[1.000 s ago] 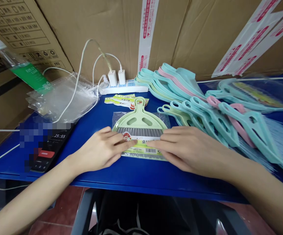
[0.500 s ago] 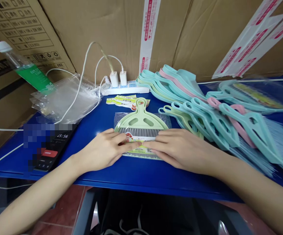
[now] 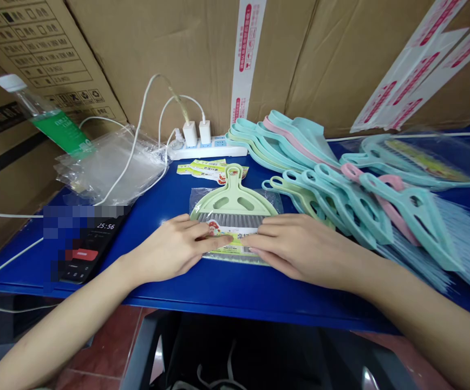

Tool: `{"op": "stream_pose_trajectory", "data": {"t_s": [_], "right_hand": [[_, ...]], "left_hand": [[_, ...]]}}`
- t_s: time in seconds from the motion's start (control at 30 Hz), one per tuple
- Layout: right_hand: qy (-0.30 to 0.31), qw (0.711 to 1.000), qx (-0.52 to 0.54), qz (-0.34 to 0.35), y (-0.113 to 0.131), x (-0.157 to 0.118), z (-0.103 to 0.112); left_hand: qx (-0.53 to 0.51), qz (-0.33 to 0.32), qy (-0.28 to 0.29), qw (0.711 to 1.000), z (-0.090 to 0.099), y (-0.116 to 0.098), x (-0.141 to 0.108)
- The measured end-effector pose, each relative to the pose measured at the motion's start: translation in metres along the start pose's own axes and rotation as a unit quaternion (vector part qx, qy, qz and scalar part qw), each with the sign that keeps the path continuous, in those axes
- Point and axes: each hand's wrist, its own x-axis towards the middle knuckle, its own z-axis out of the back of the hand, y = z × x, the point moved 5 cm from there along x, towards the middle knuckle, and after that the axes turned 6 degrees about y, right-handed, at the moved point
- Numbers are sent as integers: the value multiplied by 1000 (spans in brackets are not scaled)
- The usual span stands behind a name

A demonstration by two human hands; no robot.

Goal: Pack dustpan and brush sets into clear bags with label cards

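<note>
A light green dustpan (image 3: 239, 187) with a grey-bristled brush (image 3: 239, 219) lies flat on the table, handle pointing away from me, in a clear plastic bag (image 3: 278, 199). Across its lower part is a yellow and white label card (image 3: 229, 246). My left hand (image 3: 174, 244) is closed on the left side of the bagged set, one finger or thumb stretched over the card. On the right side, my right hand (image 3: 295, 244) is closed likewise, its tips at the card's right part. Both hands hide the pan's side edges; which fingers lie underneath is hidden.
Several blue, green and pink brushes (image 3: 340, 200) lie at right, with stacked dustpans (image 3: 287, 138) behind and a bagged set (image 3: 422, 157) farther right. Label cards (image 3: 202, 169), a power strip (image 3: 214, 149), clear bags (image 3: 113, 162), a bottle (image 3: 62, 130) and a phone (image 3: 92, 249) surround the left and back.
The thumb-side tip of my right hand has drawn slightly right, opening a gap from the left one and baring more of the card. The dustpan set stays in place.
</note>
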Motion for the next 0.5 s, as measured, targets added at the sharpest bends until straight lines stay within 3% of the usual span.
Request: {"op": "stream_pose_trajectory", "data": {"t_s": [0.5], "right_hand": [[-15, 1000, 23, 2, -1, -1, 2]], "left_hand": [[15, -2, 2, 1000, 1, -2, 1]]}}
